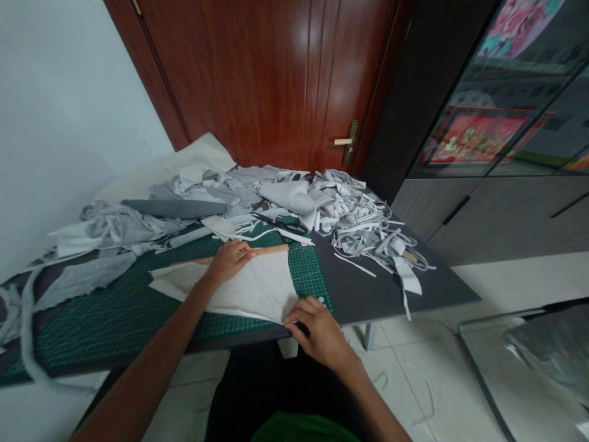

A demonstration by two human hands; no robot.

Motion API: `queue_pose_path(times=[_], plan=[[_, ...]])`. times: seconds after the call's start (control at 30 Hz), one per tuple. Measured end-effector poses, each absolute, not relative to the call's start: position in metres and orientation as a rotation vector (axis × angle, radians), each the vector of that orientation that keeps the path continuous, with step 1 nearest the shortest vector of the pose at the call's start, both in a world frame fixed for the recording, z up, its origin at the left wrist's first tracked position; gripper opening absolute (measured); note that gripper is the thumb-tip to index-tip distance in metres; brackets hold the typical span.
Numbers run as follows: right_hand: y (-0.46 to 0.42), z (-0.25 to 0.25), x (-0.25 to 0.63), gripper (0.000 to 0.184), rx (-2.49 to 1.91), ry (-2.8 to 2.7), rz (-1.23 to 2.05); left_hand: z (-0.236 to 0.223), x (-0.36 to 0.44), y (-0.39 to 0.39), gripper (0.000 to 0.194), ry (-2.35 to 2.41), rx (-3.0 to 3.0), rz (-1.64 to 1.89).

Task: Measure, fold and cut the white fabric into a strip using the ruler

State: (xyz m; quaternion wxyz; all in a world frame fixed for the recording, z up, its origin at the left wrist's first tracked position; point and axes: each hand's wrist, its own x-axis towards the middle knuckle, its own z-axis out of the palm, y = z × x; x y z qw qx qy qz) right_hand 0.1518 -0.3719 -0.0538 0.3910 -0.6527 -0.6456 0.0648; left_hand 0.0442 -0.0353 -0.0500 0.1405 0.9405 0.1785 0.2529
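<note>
1. Many crumpled grey and white fabric scraps (124,224) lie along the back left of the dark grey table (350,288), perhaps pushed aside to give us room.
2. Under our hands spreads a green gridded cutting mat (105,313), presumably shielding the table top.
3. On the mat before us lies a flat off-white cloth piece (260,291).
4. Our left hand (230,261) rests its fingers on a thin light-brown wooden strip (273,250) along the cloth's far edge, seemingly steadying both; whether that grip clamps anything, we cannot tell.
5. Black scissors (277,222) sit beyond, likely left within reach.
6. Our right hand (315,325) has its grip together, pinching the cloth's near right corner, probably keeping it smooth.
7. Tangled pale fabric strips (352,212) heap farther right.
</note>
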Motion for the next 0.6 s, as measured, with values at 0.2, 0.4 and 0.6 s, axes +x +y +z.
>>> queue_pose_path(times=[0.2, 0.4, 0.6], plan=[[-0.372, -0.055, 0.152, 0.007, -1.666, -1.642, 0.17, -0.051, 0.044, -0.035, 0.029, 0.518, 2.714, 0.737], [-0.371, -0.049, 0.148, 0.023, -1.695, -1.646, 0.091, -0.05, 0.043, -0.036, 0.029, 0.519, 2.715, 0.733], [-0.343, -0.035, 0.116, 0.039, -1.55, -1.781, 0.081, -0.051, 0.043, -0.035, 0.029, 0.528, 2.737, 0.708]])
